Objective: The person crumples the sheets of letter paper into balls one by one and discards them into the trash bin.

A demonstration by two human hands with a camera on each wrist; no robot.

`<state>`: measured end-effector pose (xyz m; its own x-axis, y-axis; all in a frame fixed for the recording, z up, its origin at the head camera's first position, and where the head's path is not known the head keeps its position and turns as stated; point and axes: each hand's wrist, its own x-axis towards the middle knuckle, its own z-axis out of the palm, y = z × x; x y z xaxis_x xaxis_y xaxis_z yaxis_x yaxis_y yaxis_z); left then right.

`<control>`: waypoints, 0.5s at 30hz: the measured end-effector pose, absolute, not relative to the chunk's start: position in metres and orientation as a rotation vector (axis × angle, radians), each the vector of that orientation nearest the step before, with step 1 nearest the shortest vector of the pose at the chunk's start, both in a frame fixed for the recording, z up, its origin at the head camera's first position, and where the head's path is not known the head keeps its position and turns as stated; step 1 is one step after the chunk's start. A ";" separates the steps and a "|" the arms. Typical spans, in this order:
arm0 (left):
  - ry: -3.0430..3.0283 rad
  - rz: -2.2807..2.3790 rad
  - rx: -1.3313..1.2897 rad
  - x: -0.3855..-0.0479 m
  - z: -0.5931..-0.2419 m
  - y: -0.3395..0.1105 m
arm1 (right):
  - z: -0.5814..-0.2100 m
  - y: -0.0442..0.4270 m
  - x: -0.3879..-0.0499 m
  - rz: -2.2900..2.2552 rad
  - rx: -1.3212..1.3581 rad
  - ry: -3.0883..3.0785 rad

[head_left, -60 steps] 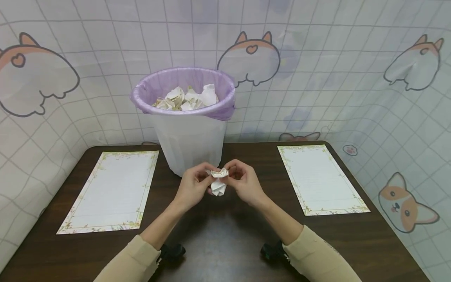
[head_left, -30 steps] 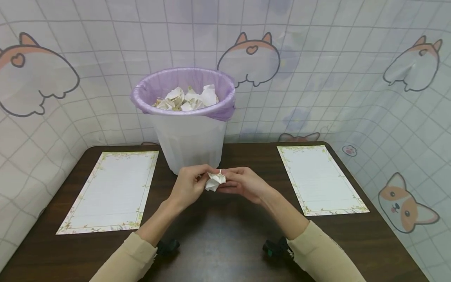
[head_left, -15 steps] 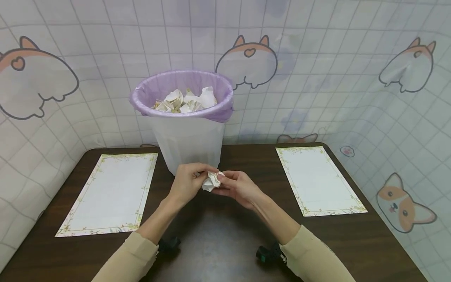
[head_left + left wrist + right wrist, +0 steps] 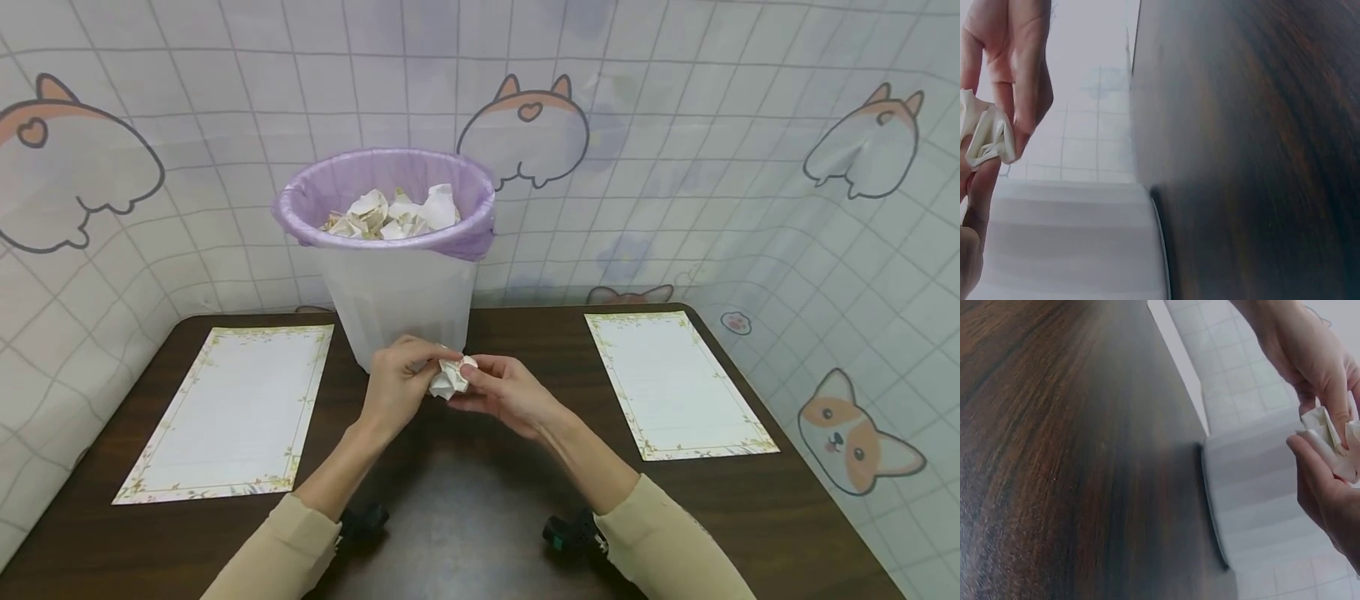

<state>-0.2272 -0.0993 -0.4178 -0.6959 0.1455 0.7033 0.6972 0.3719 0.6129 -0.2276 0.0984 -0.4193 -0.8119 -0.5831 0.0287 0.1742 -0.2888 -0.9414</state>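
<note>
A small crumpled ball of white paper (image 4: 447, 380) is held between both hands, just in front of the bin and above the table. My left hand (image 4: 397, 382) pinches its left and upper side with thumb and fingers. On the other side my right hand (image 4: 513, 395) grips it, thumb on top and fingers underneath. Folded edges of the paper (image 4: 988, 132) show among the fingers in the left wrist view. In the right wrist view the crumpled paper (image 4: 1325, 434) also sits between the two hands, partly covered by fingers.
A white bin (image 4: 401, 292) with a purple liner (image 4: 315, 221) stands at the table's back, holding several crumpled papers (image 4: 371, 212). Flat bordered sheets lie left (image 4: 232, 408) and right (image 4: 678, 383) on the dark wooden table (image 4: 465, 517). A patterned cloth wall (image 4: 675, 167) encloses the back and sides.
The paper has been turned and squeezed into a more compact ball, moving slightly left. My right hand has shifted its grip, its thumb now on top. The bin and flat sheets stay in place.
</note>
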 end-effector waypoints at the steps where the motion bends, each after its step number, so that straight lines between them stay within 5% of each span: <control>1: -2.088 -1.321 -0.724 -0.227 -0.418 -0.099 | -0.420 0.098 -0.227 -2.141 -0.516 1.496; 15: -2.141 -1.710 -0.630 -0.227 -0.414 -0.092 | -0.417 0.100 -0.224 -2.221 -0.523 1.652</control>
<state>-0.2267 -0.0923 -0.4143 -0.8483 0.1352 0.5120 0.5292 0.1820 0.8287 -0.2237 0.0999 -0.4172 -0.8804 -0.4639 0.0981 0.0395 -0.2781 -0.9598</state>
